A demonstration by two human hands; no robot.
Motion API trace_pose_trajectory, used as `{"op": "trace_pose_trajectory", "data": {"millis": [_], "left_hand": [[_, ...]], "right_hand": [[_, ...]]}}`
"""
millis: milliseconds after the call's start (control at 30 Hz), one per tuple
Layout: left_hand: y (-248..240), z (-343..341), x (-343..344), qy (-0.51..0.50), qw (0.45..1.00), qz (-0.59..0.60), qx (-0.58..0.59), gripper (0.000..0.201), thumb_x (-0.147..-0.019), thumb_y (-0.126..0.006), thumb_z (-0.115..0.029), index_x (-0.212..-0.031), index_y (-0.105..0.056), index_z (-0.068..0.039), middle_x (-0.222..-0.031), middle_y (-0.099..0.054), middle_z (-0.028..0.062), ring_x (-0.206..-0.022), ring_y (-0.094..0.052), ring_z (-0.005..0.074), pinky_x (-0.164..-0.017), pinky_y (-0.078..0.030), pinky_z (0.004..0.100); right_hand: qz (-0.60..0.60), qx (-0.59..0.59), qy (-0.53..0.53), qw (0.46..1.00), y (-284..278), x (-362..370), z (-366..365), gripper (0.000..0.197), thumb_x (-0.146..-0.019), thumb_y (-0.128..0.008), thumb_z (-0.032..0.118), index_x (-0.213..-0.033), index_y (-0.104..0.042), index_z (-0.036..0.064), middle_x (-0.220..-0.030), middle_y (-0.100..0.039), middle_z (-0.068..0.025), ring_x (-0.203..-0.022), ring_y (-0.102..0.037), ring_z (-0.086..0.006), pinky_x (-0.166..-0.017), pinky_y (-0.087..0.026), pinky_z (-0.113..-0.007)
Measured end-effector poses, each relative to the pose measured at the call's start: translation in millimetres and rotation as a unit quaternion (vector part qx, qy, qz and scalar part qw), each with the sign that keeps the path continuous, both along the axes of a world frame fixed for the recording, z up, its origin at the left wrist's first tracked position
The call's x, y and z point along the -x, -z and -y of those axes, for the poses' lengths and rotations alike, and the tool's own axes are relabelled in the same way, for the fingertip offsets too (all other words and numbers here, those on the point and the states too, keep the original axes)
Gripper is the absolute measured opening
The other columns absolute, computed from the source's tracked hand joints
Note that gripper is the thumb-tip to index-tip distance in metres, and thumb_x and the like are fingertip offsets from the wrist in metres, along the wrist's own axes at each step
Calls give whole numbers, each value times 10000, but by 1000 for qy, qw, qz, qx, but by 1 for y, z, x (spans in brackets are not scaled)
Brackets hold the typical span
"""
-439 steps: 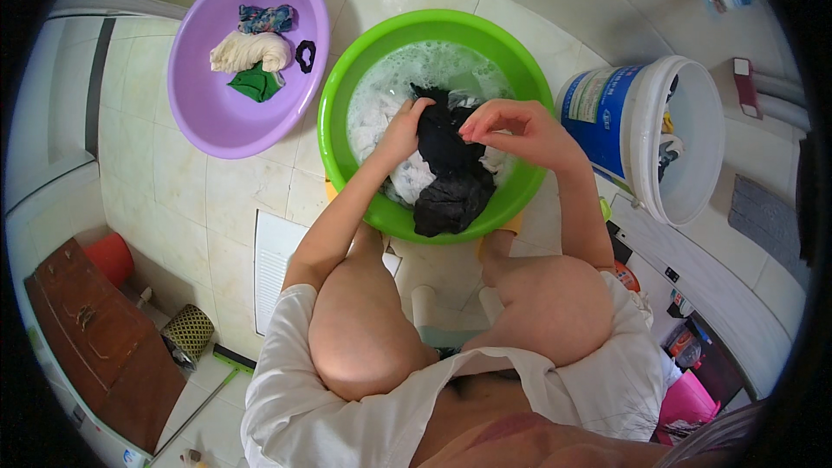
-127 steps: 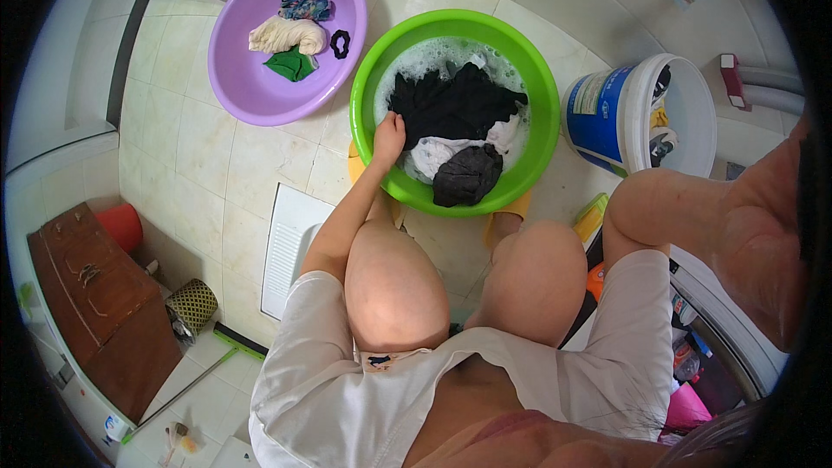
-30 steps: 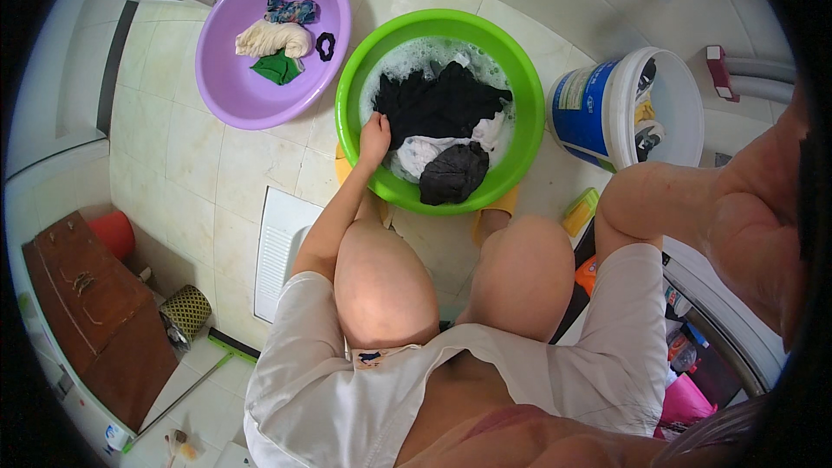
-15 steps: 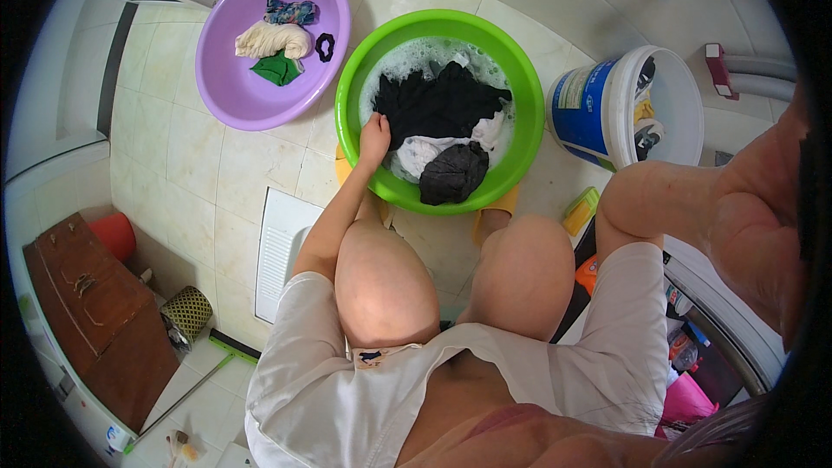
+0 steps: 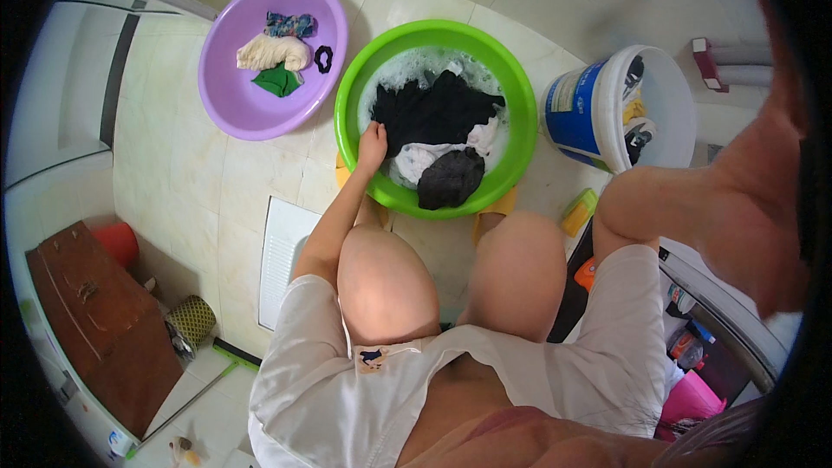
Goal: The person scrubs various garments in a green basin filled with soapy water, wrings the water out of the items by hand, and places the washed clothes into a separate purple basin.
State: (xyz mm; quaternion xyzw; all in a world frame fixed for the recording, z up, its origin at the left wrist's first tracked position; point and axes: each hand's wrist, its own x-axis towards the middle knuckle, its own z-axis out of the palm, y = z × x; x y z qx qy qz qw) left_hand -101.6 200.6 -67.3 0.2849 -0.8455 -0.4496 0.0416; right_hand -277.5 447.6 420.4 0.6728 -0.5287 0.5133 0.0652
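Note:
A green basin (image 5: 523, 121) of sudsy water stands on the floor ahead of my knees. In it lie a black garment (image 5: 442, 113), a white cloth (image 5: 414, 163) and a bunched dark grey cloth (image 5: 451, 178). My left hand (image 5: 373, 147) reaches over the basin's left rim, its fingers closed on the left edge of the black garment. Close to the camera at the right edge, my right hand (image 5: 763, 217) is raised, blurred and partly cut off. Its fingers are hidden, and nothing shows in it.
To the left of the green basin is a purple basin (image 5: 217, 100) holding small cloths and a black hair tie. At the right a white-and-blue bucket (image 5: 579, 108) with laundry is tilted. A brown cabinet (image 5: 104, 321) and green-handled squeegee (image 5: 195, 403) are at the lower left.
The view has shifted slightly. My raised right hand has moved a little upward and blurred. My left hand keeps its place on the black garment.

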Motion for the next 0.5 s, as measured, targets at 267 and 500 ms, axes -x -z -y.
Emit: {"op": "trace_pose_trajectory", "data": {"millis": [267, 500], "left_hand": [[-24, 28, -16, 99, 993, -1, 67, 283, -787, -571, -171, -983, -512, 24, -932, -535, 235, -866, -513, 378, -763, -418, 414], [-137, 56, -65, 94, 990, -59, -88, 203, -828, -519, -100, -982, -555, 27, -923, -606, 129, -813, -582, 213, -758, -458, 311]], "right_hand": [[0, -81, 266, 961, 32, -56, -43, 484, -701, -627, -51, -1154, -467, 9, -1126, -494, -177, -941, -561, -277, -831, -431, -370], [136, -542, 366, 744, 74, -165, -204, 367, -727, -615, 52, -1070, -488, 24, -970, -529, -143, -895, -535, -296, -781, -424, -355]]}}
